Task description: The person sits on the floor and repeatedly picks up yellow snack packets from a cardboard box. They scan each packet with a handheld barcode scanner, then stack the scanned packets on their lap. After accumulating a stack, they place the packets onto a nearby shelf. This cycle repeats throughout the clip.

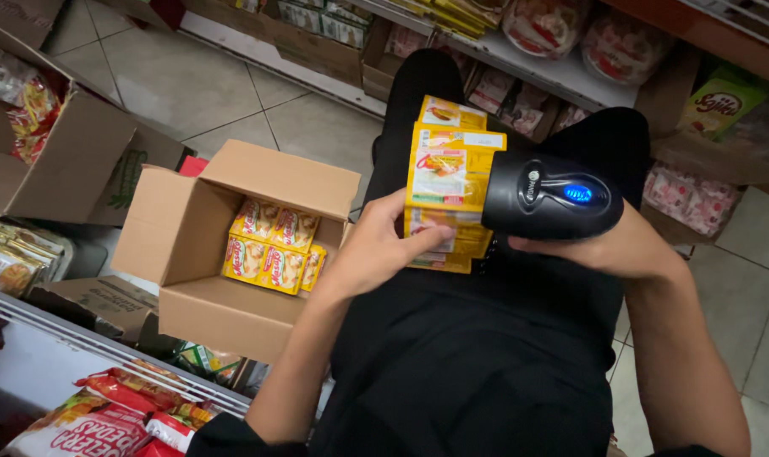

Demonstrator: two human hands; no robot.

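Lap: I see my own black-clothed legs [486, 355] filling the near view; I am seated or crouched in a shop aisle, and the work sits over my lap.
Left hand: my left hand [376, 250] grips the lower left edge of a strip of yellow sachets [444, 178], fingers [414, 241] wrapped onto its face, thumb side hidden behind.
Right hand: my right hand [604, 245] is closed around a black handheld barcode scanner [554, 195], cradling it from beneath; its blue light is on.
Sachet strip: it hangs upright between the hands, just above my knees, with the scanner's nose touching or nearly touching its right edge.
Step in hand: I judge that this is the scanning of the strip, scanner and packet brought together.
Next move calls for: holding the strip flat and steady, with its code turned to the scanner window; I cannot tell where the code lies.
Open carton: the cardboard box [232, 254] stands on the floor just left of my knee, flaps up, more yellow sachet packs [270, 245] lying inside.
Far: shelves [528, 59] of packaged goods run across the top, over a tiled floor [190, 76].
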